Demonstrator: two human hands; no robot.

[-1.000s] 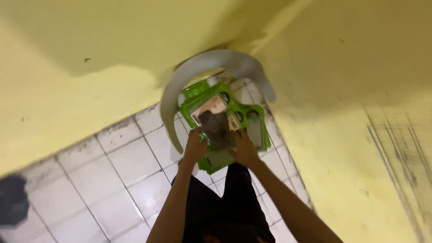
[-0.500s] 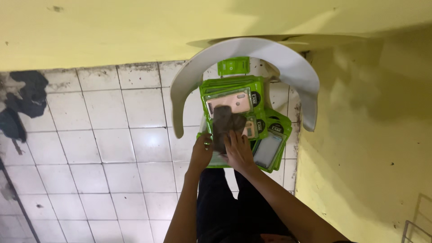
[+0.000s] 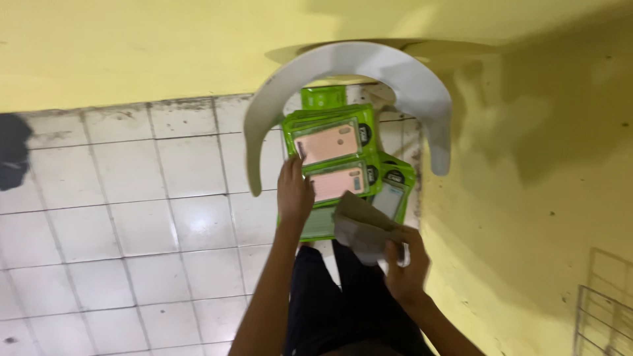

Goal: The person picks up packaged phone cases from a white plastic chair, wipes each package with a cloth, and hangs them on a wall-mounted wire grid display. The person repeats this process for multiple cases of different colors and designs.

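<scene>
A pile of green blister packages (image 3: 333, 142) holding pinkish phone cases lies on the white tiled floor in the corner by the yellow wall. My left hand (image 3: 294, 191) grips the pile's left edge, fingers on the top packages. My right hand (image 3: 405, 270) is lower right, off the pile, and holds a crumpled grey cloth (image 3: 361, 227). More green packages (image 3: 394, 191) stick out to the right under the top ones. My black trousers (image 3: 343, 303) fill the bottom middle.
A white curved arc-shaped piece (image 3: 349, 62) spans above the packages. Yellow walls (image 3: 527, 165) close in at the top and right. A dark cloth (image 3: 13, 151) lies at far left. A wire rack (image 3: 603, 310) shows at bottom right.
The grey cloth and my right hand have come off the top of the pile, down and right. The top two pink cases are now uncovered. My left hand stays at the pile's left edge.
</scene>
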